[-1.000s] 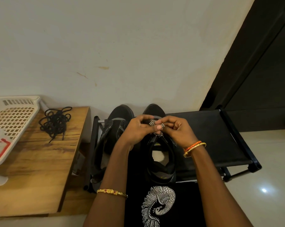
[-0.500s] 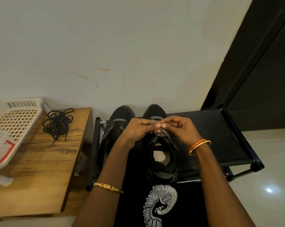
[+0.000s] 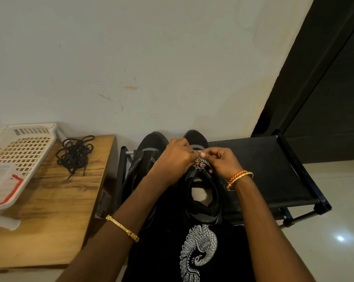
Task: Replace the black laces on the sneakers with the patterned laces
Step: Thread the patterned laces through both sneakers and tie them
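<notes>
Patterned black-and-white woven lace [image 3: 200, 164] crosses top eyelets of right black sneaker [image 3: 204, 200] on black fabric rack [image 3: 263, 169]. Left hand [image 3: 175, 157] and right hand [image 3: 223, 161] each pinch it. Removed black laces [image 3: 75, 154] heaped on wooden table [image 3: 45, 220], beside white plastic basket [image 3: 19, 151].

white basket [image 3: 23, 147] | wooden table [image 3: 50, 216] | black rack [image 3: 274, 169]

Both hands, the left hand [image 3: 175, 157] and right hand [image 3: 223, 162], have pulled the black-and-white patterned lace [image 3: 200, 163] down tighter against the black sneaker [image 3: 204, 192].
</notes>
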